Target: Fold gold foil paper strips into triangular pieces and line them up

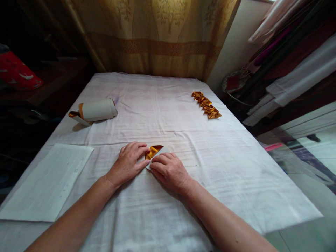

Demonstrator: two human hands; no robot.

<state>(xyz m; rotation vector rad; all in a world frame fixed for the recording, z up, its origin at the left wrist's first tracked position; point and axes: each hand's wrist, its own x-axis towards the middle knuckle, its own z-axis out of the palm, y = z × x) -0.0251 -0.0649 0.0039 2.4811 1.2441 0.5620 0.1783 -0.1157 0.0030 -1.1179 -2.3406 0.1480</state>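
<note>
A small piece of gold foil paper (153, 152) with a pale backing lies on the cloth-covered table, partly folded over, with a pointed upper right corner. My left hand (132, 158) grips its left edge, the thumb and fingers closed around that side. On the lower right part rests my right hand (169, 170), fingers curled and pressed together on the pale side. The fingers hide some of the paper's lower edge. A row of several folded gold foil pieces (206, 105) sits at the far right of the table.
A roll of pale-backed gold paper (97, 110) lies at the back left. In front of it is a flat white sheet (48, 182). The white tablecloth (147, 101) has wrinkles. Behind hangs a curtain (157, 38); clothes (301, 77) hang on the right.
</note>
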